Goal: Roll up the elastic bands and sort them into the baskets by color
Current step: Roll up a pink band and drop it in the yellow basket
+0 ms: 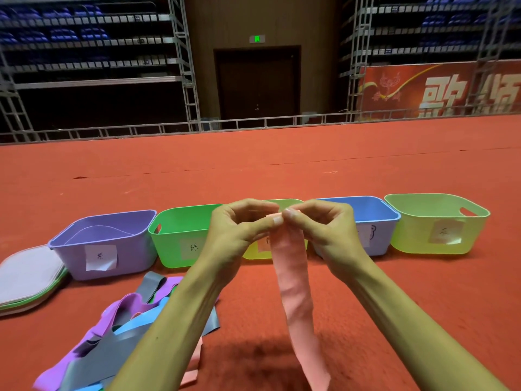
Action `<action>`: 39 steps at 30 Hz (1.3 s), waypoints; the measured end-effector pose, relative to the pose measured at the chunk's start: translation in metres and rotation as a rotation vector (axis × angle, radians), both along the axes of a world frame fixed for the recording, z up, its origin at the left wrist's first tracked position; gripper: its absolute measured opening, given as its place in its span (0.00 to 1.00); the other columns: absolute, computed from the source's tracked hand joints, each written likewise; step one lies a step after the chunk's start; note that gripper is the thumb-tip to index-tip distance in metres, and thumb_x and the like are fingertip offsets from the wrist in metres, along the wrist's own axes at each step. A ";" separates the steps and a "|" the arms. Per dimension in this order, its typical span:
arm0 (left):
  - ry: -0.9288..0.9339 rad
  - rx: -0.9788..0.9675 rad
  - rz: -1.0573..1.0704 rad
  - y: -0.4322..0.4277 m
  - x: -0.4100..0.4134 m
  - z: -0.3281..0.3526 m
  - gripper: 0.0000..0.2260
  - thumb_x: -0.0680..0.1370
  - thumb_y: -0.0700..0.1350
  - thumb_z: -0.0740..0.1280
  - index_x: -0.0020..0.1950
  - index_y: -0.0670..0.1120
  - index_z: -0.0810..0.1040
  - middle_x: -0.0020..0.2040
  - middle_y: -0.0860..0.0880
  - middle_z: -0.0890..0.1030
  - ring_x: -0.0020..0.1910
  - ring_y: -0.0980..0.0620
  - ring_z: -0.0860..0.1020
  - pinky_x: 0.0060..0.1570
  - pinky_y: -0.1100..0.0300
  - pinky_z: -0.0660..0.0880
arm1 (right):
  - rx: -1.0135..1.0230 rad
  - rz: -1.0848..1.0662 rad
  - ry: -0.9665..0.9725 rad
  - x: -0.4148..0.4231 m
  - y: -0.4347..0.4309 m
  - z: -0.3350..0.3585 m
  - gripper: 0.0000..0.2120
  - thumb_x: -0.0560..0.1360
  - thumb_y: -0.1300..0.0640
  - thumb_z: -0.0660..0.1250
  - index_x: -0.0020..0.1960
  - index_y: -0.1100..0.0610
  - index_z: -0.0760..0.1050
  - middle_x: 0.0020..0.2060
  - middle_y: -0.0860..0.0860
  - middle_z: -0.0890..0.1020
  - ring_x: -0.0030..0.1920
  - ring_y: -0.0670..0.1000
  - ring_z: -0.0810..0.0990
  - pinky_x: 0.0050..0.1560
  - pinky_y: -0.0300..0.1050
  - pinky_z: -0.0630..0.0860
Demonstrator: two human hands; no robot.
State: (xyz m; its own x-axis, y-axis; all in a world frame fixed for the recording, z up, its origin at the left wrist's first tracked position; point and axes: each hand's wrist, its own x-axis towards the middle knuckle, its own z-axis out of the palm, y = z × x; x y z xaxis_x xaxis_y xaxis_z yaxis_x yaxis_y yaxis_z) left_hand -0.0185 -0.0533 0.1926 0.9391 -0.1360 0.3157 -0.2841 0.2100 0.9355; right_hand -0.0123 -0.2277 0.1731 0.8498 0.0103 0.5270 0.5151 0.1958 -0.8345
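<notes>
A pink elastic band (296, 294) hangs down in front of me. My left hand (239, 230) and my right hand (321, 227) both pinch its top end, fingertips meeting. Behind them, a row of labelled baskets stands on the red floor: purple (84, 249), green (169, 244), a yellow-green one (287, 203) mostly hidden by my hands, blue (377, 218) and light green (439, 235). A loose pile of elastic bands (112, 334) in purple, grey, blue and pink lies at the lower left, partly under my left forearm.
A stack of flat lids (25, 275) lies left of the purple basket. Red carpet (423, 306) spreads to the right and beyond the baskets. A metal rail (253, 124) and scaffolded seating close off the far edge.
</notes>
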 end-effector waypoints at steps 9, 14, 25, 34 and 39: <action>0.055 0.052 -0.060 0.000 -0.003 0.002 0.12 0.68 0.48 0.79 0.44 0.41 0.87 0.46 0.36 0.84 0.48 0.41 0.82 0.51 0.48 0.79 | 0.028 0.040 -0.049 0.002 -0.004 -0.003 0.08 0.72 0.62 0.75 0.48 0.66 0.84 0.45 0.61 0.87 0.47 0.57 0.85 0.49 0.50 0.82; 0.023 0.038 -0.022 -0.001 -0.004 0.000 0.13 0.67 0.44 0.79 0.48 0.39 0.86 0.47 0.39 0.87 0.48 0.47 0.85 0.48 0.56 0.81 | 0.018 0.058 -0.018 0.001 -0.005 -0.004 0.09 0.69 0.62 0.78 0.49 0.63 0.85 0.43 0.58 0.87 0.46 0.54 0.84 0.50 0.49 0.80; 0.001 0.028 0.007 0.001 -0.002 -0.004 0.13 0.64 0.41 0.78 0.48 0.42 0.87 0.43 0.42 0.87 0.46 0.49 0.84 0.50 0.59 0.81 | -0.025 0.003 0.031 0.002 -0.006 -0.006 0.12 0.72 0.57 0.76 0.48 0.66 0.84 0.44 0.65 0.86 0.44 0.60 0.85 0.45 0.57 0.82; 0.042 0.000 -0.040 0.003 -0.004 -0.001 0.13 0.68 0.42 0.76 0.49 0.36 0.86 0.44 0.41 0.86 0.45 0.49 0.85 0.45 0.60 0.81 | 0.013 0.014 -0.048 -0.002 -0.005 -0.008 0.11 0.71 0.64 0.75 0.50 0.69 0.83 0.40 0.59 0.87 0.40 0.52 0.86 0.42 0.41 0.80; -0.001 0.028 0.025 0.004 -0.002 -0.003 0.15 0.65 0.42 0.78 0.49 0.38 0.86 0.45 0.40 0.87 0.46 0.48 0.85 0.48 0.58 0.81 | 0.011 0.033 -0.027 -0.008 -0.005 -0.007 0.08 0.72 0.70 0.74 0.51 0.72 0.81 0.34 0.56 0.83 0.28 0.41 0.79 0.30 0.30 0.72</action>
